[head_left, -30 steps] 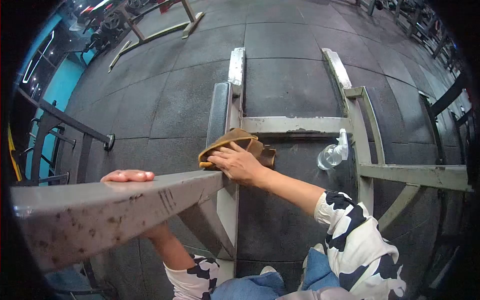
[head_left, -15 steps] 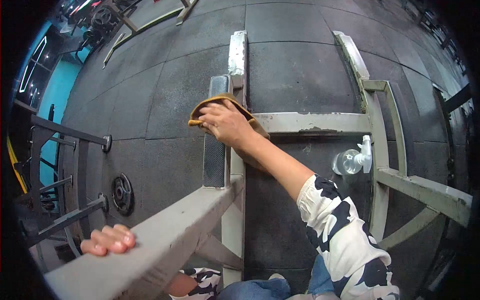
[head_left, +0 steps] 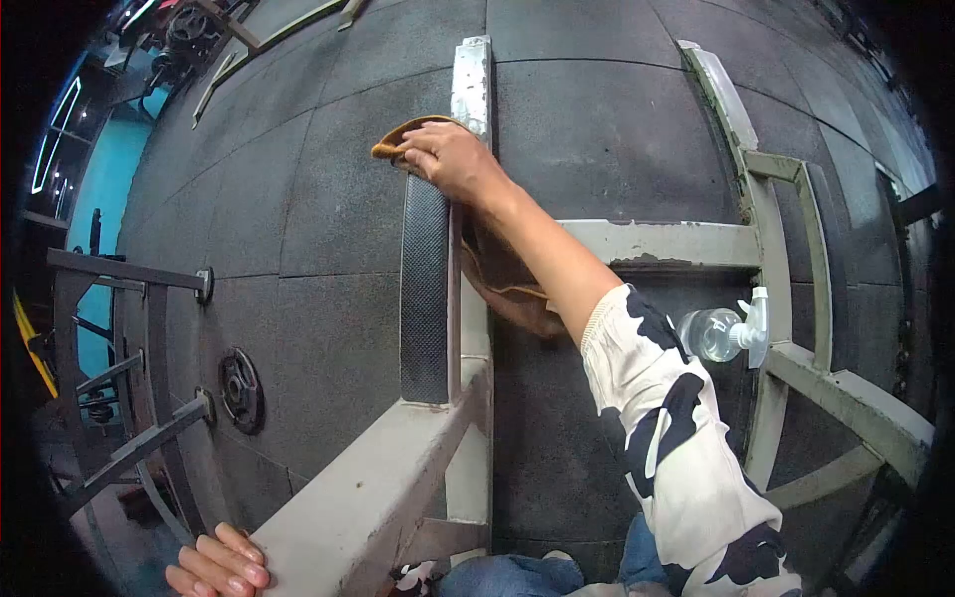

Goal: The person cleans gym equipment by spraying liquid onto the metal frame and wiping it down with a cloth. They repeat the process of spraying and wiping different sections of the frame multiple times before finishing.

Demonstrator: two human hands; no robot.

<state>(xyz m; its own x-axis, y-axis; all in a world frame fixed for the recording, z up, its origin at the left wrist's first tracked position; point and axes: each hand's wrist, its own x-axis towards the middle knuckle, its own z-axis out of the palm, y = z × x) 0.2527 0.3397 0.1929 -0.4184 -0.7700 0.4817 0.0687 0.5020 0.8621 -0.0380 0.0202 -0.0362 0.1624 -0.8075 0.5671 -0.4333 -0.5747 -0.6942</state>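
Note:
My right hand [head_left: 453, 162] is closed on a brown cloth [head_left: 509, 298], pressing it over the far end of a black textured strip [head_left: 426, 294] on an upright of a pale metal frame [head_left: 348, 488]. Part of the cloth hangs down on the right side of that upright, partly behind my forearm. At the lower left, the fingers of my left hand [head_left: 221, 565] curl over the edge of the frame's thick near beam; its palm is out of sight. A clear spray bottle [head_left: 711, 333] with a white trigger head is on the right, beside the frame's other side.
A crossbar [head_left: 657, 242] joins the frame's two sides. On the left stand a dark metal rack [head_left: 154, 348] and a black weight plate [head_left: 241, 388] close to it. Dark rubber tiles [head_left: 597, 129] cover the floor. More gym equipment [head_left: 189, 35] is at the far left.
My right hand has slid the cloth away from me along the black strip to its far end, uncovering more of the strip. My left hand still holds the beam, now lower in view.

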